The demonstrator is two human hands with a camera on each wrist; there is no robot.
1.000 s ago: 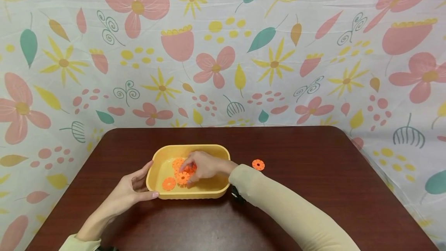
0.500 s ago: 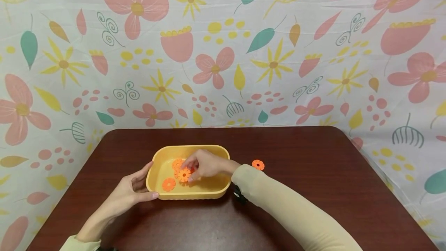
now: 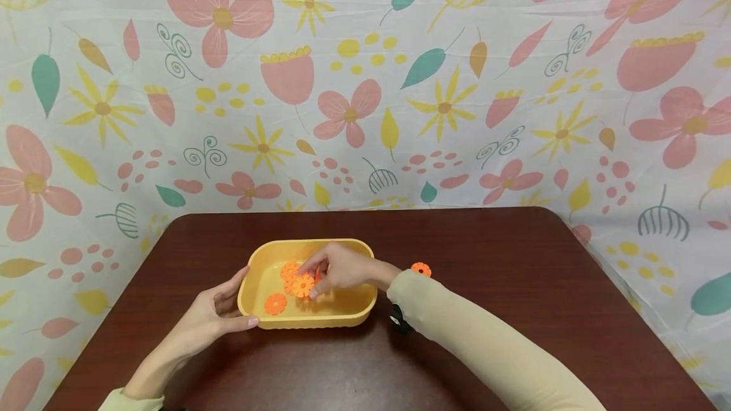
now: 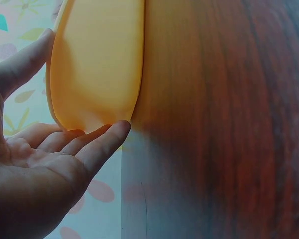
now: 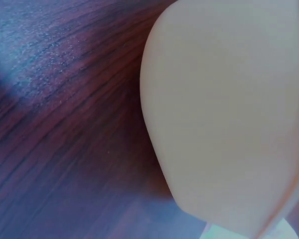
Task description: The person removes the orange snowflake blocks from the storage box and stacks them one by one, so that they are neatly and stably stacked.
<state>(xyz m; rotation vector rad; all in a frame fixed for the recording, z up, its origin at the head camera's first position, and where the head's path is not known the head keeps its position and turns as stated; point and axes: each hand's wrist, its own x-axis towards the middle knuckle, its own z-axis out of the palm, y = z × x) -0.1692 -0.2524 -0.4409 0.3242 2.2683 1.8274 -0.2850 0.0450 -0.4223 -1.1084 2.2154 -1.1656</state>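
A yellow plastic basin [image 3: 257, 284] stands on the table, its left end gripped by my left hand [image 3: 208, 314]. In the left wrist view, my left hand's thumb and fingers lie along the wall of the basin [image 4: 99, 64]. My right hand [image 3: 341, 266] reaches inside and pinches an orange flower-shaped interlocking disc [image 3: 302, 285] between thumb and fingers. Another orange disc [image 3: 275, 304] lies flat on the basin floor, with more discs [image 3: 289, 269] partly hidden behind the held one. The right wrist view shows only the basin's outer wall [image 5: 219, 109]; my right hand is out of that frame.
One orange disc [image 3: 421, 267] lies on the dark wooden table [image 3: 491, 252] right of the basin, partly covered by my right sleeve [image 3: 457, 319]. A flower-patterned cloth [image 3: 365, 113] hangs behind the table and along its sides.
My right hand has shifted slightly right and up inside the basin, with the pinched disc tilting a little. My left hand keeps its hold. The sleeve covers more of the table disc.
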